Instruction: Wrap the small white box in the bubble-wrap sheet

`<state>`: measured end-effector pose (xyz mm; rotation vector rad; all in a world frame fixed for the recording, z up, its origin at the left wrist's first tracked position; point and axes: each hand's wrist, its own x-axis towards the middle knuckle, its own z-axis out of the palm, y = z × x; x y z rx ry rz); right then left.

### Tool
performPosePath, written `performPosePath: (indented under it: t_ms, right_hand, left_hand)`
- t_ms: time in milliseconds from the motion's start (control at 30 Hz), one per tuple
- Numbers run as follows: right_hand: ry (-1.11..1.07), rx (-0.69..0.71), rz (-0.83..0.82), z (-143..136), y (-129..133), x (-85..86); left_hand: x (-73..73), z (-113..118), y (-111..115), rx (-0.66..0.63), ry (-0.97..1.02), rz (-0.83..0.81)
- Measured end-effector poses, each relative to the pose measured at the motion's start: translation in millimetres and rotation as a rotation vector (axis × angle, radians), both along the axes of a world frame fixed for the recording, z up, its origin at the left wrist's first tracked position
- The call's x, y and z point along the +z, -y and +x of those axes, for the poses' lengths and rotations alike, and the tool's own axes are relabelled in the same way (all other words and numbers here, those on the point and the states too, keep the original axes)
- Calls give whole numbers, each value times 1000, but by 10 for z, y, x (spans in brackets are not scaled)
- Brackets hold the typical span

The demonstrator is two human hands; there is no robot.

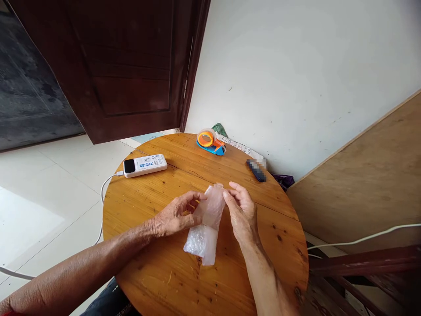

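Observation:
A folded piece of clear bubble wrap lies lengthwise between my hands over the wooden table. Its lower part is puffier and shinier, with a smoother flap along the right side. My left hand is at its left edge, thumb and forefinger apart, their tips touching the wrap; the other fingers curl loosely. At the upper right edge, my right hand has the wrap's border at its thumb tip, with a finger stretched out beyond. The contact behind that thumb is partly hidden.
On the round wooden table are a white power bank with a cable, an orange and blue tape dispenser, and a dark blurred object. Behind stand a white wall and a dark red door. A wooden panel rises at right.

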<state>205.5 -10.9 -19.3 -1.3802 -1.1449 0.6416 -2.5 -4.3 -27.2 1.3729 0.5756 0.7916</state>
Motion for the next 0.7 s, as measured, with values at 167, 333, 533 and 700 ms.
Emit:
performPosePath:
  t_ms: [167,333,533,700]
  right_hand:
    - [166,-81,106,-67,141,183]
    - [254,157,-52,-217,209,170]
    - [251,202,-107,-242,159,99]
    - [191,130,-60,-124,127,126]
  left_hand:
    - [5,7,-42,8,14,-89]
    - [76,-23,-27,-14,-14,-37]
    - [135,-50,-18,-40,-16,-21]
    - [49,-36,-62,96,94,-27]
